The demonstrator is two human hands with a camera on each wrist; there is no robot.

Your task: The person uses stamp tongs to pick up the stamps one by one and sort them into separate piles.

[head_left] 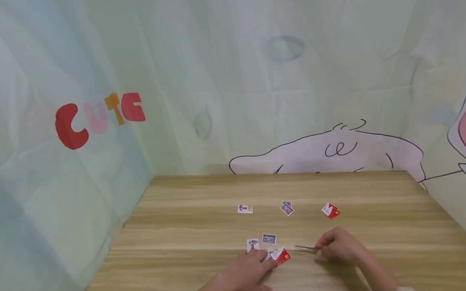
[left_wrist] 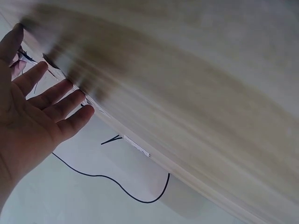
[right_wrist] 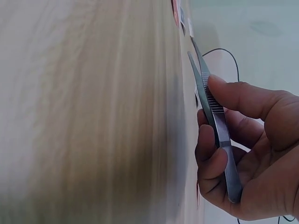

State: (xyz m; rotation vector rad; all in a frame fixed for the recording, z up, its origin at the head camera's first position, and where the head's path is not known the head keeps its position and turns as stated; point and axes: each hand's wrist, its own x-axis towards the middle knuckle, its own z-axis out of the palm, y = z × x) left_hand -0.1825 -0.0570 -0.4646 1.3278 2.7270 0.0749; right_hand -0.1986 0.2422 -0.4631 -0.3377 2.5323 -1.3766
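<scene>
My right hand grips a pair of metal tweezers. In the head view their slightly parted tips point left, towards a red-and-white card. My left hand lies palm down with its fingers extended. Its fingertips touch the near edge of the small cards, partly hiding them. Beside that red-and-white card is a pale picture card, mostly covered. Just beyond the left fingers are an upright picture card and a dark grey card. The left wrist view shows the fingers spread over the tabletop.
Farther back on the wooden table is a row of small cards: a pale picture card, overlapping grey cards and overlapping red-and-white cards. A printed cloth stands behind the table and along its sides.
</scene>
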